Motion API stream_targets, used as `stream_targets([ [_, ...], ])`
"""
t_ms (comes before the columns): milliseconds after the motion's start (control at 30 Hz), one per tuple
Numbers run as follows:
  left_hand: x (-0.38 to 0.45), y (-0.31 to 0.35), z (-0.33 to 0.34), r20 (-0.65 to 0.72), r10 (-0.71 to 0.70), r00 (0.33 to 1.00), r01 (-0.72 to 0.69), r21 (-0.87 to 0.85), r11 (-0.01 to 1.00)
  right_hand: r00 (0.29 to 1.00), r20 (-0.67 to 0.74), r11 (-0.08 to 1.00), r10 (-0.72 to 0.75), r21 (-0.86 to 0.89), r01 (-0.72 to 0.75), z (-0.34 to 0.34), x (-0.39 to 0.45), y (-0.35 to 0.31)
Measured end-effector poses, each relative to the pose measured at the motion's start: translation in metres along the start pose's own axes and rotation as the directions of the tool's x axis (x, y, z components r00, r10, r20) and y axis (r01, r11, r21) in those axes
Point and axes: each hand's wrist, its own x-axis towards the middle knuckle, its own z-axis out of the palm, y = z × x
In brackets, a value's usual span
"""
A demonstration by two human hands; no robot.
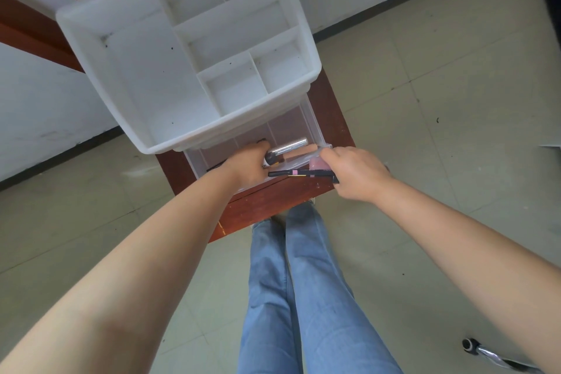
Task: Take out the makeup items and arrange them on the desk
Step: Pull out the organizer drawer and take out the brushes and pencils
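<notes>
The fingers (329,155) of the right hand (353,174) are curled around a black pen-like item (303,173) at 6 o'clock of the white organizer (100,48), whose clear drawer (315,130), overhanging the surface (273,203), could be tipped while the left hand (246,165) grips a silver tube (288,147) inside.

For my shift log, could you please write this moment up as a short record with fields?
surface: brown wooden desk
organizer: white, divided top tray, its compartments bare
drawer: clear drawer pulled open toward the person
in drawer: silver tube, tan stick
left hand: left hand reaching into the drawer, curled round a small dark-and-white item
right hand: right hand at the drawer's front corner, holding a black pen-like liner and something pink
</notes>
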Motion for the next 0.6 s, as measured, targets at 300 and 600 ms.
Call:
stream_targets([
  [300, -0.014, 0.0, 0.01, -0.335, -0.03, 0.942, 0.115, 0.236, 0.965, 1.0, -0.018, 0.999, 0.012, 0.032, -0.011, 0.0, 0.0, 0.0],
  [600, -0.01, -0.006, 0.003, -0.269, -0.135, 0.954, 0.164, 0.088, 0.982, 0.998, -0.051, 0.999, 0.033, 0.035, -0.031, 0.001, -0.001, -0.003],
])
